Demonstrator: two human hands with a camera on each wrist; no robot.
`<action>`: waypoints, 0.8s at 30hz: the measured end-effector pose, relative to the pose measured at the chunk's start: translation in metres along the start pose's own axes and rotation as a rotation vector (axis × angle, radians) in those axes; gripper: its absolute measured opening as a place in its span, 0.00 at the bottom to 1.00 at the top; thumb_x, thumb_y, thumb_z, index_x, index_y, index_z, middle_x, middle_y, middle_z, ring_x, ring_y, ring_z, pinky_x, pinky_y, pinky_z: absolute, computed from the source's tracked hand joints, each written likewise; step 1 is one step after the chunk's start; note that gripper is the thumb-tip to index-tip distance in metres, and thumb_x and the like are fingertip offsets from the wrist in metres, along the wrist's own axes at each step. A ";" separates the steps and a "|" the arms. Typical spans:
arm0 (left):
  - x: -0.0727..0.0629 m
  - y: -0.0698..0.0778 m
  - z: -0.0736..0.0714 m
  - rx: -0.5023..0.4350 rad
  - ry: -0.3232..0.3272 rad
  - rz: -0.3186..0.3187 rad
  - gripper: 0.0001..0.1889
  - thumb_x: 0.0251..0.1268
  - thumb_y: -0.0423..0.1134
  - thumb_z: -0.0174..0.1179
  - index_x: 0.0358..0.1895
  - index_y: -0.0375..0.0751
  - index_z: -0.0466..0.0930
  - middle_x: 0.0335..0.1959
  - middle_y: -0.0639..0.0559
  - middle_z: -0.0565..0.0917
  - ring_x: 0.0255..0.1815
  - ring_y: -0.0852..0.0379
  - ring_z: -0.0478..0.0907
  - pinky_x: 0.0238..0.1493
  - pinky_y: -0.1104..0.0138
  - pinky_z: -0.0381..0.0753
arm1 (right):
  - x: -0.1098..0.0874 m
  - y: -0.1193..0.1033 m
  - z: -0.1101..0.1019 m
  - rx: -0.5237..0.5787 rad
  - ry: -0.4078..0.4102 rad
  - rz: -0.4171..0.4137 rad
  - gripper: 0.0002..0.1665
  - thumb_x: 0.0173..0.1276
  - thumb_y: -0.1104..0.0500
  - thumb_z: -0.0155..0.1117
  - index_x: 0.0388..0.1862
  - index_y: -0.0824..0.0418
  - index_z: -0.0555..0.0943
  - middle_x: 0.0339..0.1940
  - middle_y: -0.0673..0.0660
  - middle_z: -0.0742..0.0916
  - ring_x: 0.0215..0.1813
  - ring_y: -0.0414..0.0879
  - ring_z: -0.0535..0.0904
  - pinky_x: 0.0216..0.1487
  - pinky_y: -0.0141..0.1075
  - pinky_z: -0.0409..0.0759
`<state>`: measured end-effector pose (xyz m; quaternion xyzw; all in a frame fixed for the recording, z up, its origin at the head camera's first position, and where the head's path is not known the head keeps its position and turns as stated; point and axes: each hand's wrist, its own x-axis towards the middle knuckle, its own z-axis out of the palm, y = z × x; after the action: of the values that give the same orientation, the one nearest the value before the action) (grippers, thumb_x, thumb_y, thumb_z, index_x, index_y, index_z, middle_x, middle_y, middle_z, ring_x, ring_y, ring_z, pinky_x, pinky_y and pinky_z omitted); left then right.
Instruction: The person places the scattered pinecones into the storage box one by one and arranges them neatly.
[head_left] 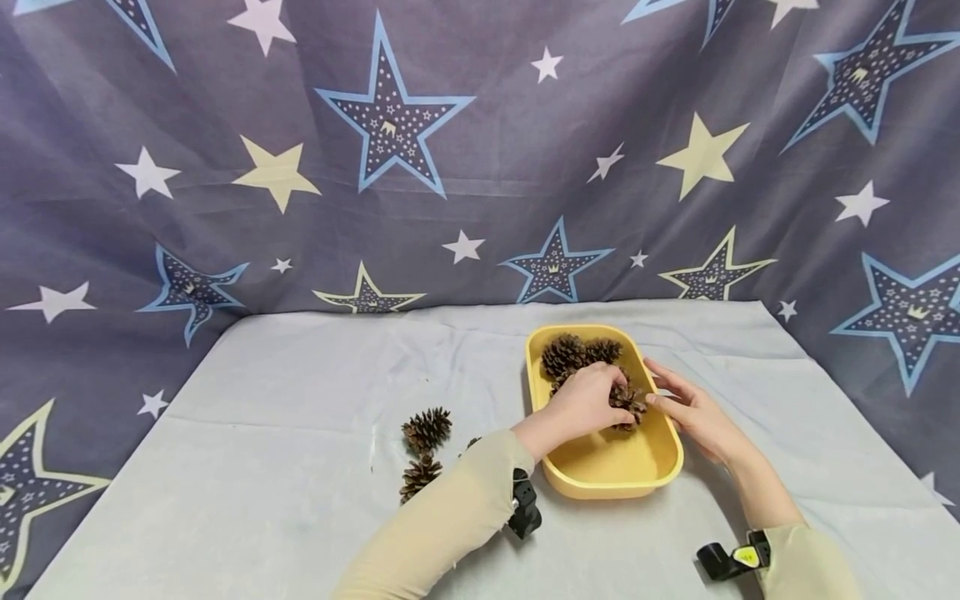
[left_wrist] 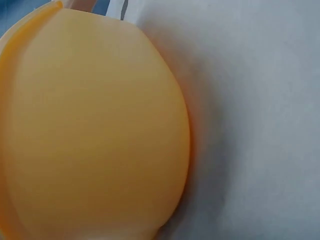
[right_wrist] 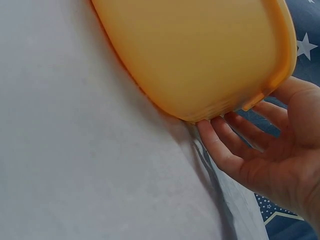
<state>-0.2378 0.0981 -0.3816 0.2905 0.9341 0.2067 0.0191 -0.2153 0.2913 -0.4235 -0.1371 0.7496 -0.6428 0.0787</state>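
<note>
A yellow rectangular box [head_left: 611, 468] stands on the cloth, with several brown pine cones [head_left: 564, 355] in its far half. My left hand [head_left: 585, 402] reaches in over the left rim, and its thumb and fingers curl round a pine cone [head_left: 628, 408] near the right wall. My right hand [head_left: 697, 418] is at the box's right side. In the right wrist view, that hand's fairly straight fingers [right_wrist: 220, 145] touch the outer wall, with the thumb up near the rim. The left wrist view is mostly filled by the box's outer wall [left_wrist: 100, 125]; the left hand is hidden there.
Left of the box lie two pine cones, one farther back [head_left: 427, 430] and one nearer [head_left: 420, 477]. Another pine cone [head_left: 472, 442] shows slightly behind the left sleeve. A pale cloth [head_left: 285, 467] covers the table, and a star-patterned curtain [head_left: 480, 167] hangs behind.
</note>
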 end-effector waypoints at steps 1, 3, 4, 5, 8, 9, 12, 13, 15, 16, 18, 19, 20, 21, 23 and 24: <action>0.000 0.000 0.000 0.000 -0.006 -0.002 0.24 0.49 0.52 0.66 0.49 0.49 0.75 0.47 0.59 0.77 0.48 0.63 0.75 0.51 0.74 0.72 | 0.000 0.000 0.000 -0.001 0.002 -0.001 0.36 0.69 0.62 0.50 0.71 0.67 0.47 0.49 0.49 0.74 0.44 0.35 0.78 0.41 0.34 0.81; 0.000 0.000 0.000 0.003 -0.013 0.002 0.24 0.49 0.52 0.66 0.50 0.49 0.74 0.48 0.58 0.77 0.48 0.62 0.75 0.51 0.74 0.73 | 0.000 -0.001 0.000 -0.009 0.007 -0.001 0.36 0.69 0.62 0.50 0.71 0.67 0.48 0.48 0.49 0.74 0.44 0.35 0.79 0.40 0.34 0.81; -0.001 -0.001 0.000 0.008 -0.017 0.007 0.24 0.49 0.51 0.66 0.51 0.48 0.74 0.48 0.57 0.77 0.48 0.62 0.75 0.51 0.74 0.73 | 0.000 -0.001 0.000 -0.014 0.008 0.000 0.36 0.69 0.62 0.50 0.71 0.67 0.48 0.48 0.49 0.74 0.43 0.36 0.79 0.40 0.34 0.81; -0.001 -0.001 0.001 0.014 -0.023 0.013 0.25 0.50 0.50 0.66 0.51 0.48 0.73 0.49 0.57 0.77 0.48 0.62 0.75 0.51 0.73 0.73 | 0.001 -0.001 0.000 -0.018 0.008 0.003 0.36 0.69 0.62 0.50 0.71 0.67 0.48 0.48 0.50 0.74 0.43 0.36 0.79 0.41 0.34 0.81; -0.002 -0.001 0.001 0.032 -0.041 0.031 0.27 0.50 0.48 0.66 0.54 0.46 0.72 0.51 0.55 0.77 0.49 0.61 0.75 0.52 0.73 0.73 | 0.001 -0.001 0.000 -0.022 0.010 0.016 0.37 0.69 0.62 0.50 0.71 0.66 0.47 0.50 0.53 0.73 0.44 0.35 0.79 0.42 0.35 0.81; -0.002 -0.002 0.002 0.040 -0.045 0.037 0.27 0.50 0.48 0.66 0.55 0.46 0.71 0.51 0.55 0.77 0.50 0.61 0.75 0.52 0.73 0.73 | 0.001 -0.002 0.000 -0.022 0.012 0.021 0.37 0.69 0.61 0.50 0.71 0.66 0.47 0.51 0.54 0.72 0.45 0.35 0.78 0.42 0.35 0.81; -0.003 -0.003 0.000 0.044 -0.046 0.049 0.28 0.50 0.48 0.66 0.56 0.46 0.71 0.52 0.54 0.77 0.50 0.61 0.75 0.53 0.73 0.72 | 0.001 -0.002 0.001 -0.022 0.020 0.033 0.37 0.69 0.61 0.51 0.71 0.65 0.48 0.53 0.59 0.71 0.46 0.35 0.78 0.43 0.36 0.81; -0.004 -0.004 -0.001 0.045 -0.045 0.054 0.28 0.50 0.48 0.66 0.56 0.46 0.71 0.52 0.54 0.76 0.51 0.60 0.74 0.54 0.72 0.72 | 0.001 -0.002 0.001 -0.023 0.021 0.036 0.37 0.69 0.61 0.51 0.72 0.64 0.48 0.54 0.60 0.70 0.46 0.34 0.78 0.43 0.36 0.81; -0.005 -0.005 -0.004 0.046 -0.047 0.064 0.28 0.50 0.47 0.66 0.56 0.46 0.71 0.52 0.54 0.76 0.51 0.60 0.74 0.54 0.72 0.72 | 0.001 -0.002 0.001 -0.027 0.022 0.037 0.37 0.69 0.60 0.51 0.72 0.64 0.48 0.54 0.61 0.70 0.46 0.34 0.77 0.43 0.35 0.81; -0.005 -0.006 -0.005 0.044 -0.048 0.069 0.28 0.51 0.47 0.66 0.56 0.46 0.71 0.52 0.54 0.76 0.51 0.60 0.74 0.55 0.72 0.72 | 0.001 -0.002 0.001 -0.029 0.023 0.038 0.37 0.69 0.60 0.51 0.72 0.63 0.48 0.55 0.61 0.70 0.46 0.34 0.77 0.43 0.35 0.81; -0.007 -0.008 -0.009 0.035 -0.048 0.080 0.27 0.52 0.46 0.65 0.57 0.46 0.71 0.52 0.54 0.76 0.51 0.60 0.74 0.54 0.72 0.72 | 0.001 -0.002 0.001 -0.030 0.023 0.037 0.37 0.69 0.60 0.51 0.72 0.63 0.48 0.55 0.61 0.70 0.46 0.34 0.77 0.43 0.35 0.81; -0.008 -0.010 -0.011 0.030 -0.044 0.086 0.27 0.52 0.46 0.65 0.56 0.46 0.71 0.51 0.54 0.76 0.50 0.61 0.74 0.53 0.72 0.72 | 0.001 -0.002 0.001 -0.029 0.022 0.035 0.37 0.69 0.61 0.50 0.72 0.64 0.48 0.54 0.61 0.70 0.46 0.34 0.77 0.42 0.35 0.81; -0.009 -0.012 -0.014 0.026 -0.040 0.092 0.26 0.52 0.45 0.65 0.56 0.46 0.72 0.49 0.55 0.77 0.49 0.61 0.75 0.52 0.73 0.72 | 0.001 -0.002 0.001 -0.028 0.021 0.035 0.37 0.69 0.61 0.50 0.72 0.64 0.48 0.54 0.61 0.70 0.46 0.34 0.77 0.42 0.35 0.81; -0.010 -0.014 -0.017 0.020 -0.038 0.098 0.25 0.52 0.45 0.65 0.55 0.46 0.72 0.48 0.55 0.77 0.47 0.62 0.75 0.51 0.74 0.73 | 0.001 -0.002 0.001 -0.027 0.020 0.035 0.37 0.69 0.61 0.50 0.72 0.64 0.48 0.54 0.60 0.70 0.46 0.34 0.77 0.42 0.35 0.81; -0.012 -0.019 -0.022 0.011 -0.035 0.116 0.23 0.53 0.44 0.64 0.54 0.46 0.73 0.46 0.55 0.78 0.45 0.63 0.75 0.48 0.75 0.73 | 0.001 -0.002 0.002 -0.023 0.020 0.036 0.37 0.69 0.61 0.50 0.72 0.65 0.48 0.53 0.59 0.71 0.46 0.35 0.77 0.42 0.35 0.81; -0.013 -0.022 -0.025 0.007 -0.037 0.122 0.22 0.53 0.44 0.64 0.53 0.46 0.74 0.45 0.55 0.79 0.44 0.63 0.75 0.48 0.75 0.73 | 0.001 -0.002 0.002 -0.022 0.020 0.037 0.37 0.69 0.61 0.51 0.72 0.65 0.47 0.53 0.58 0.71 0.46 0.35 0.77 0.42 0.35 0.81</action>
<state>-0.2425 0.0653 -0.3681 0.3508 0.9148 0.1988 0.0228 -0.2155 0.2892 -0.4216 -0.1178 0.7598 -0.6342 0.0814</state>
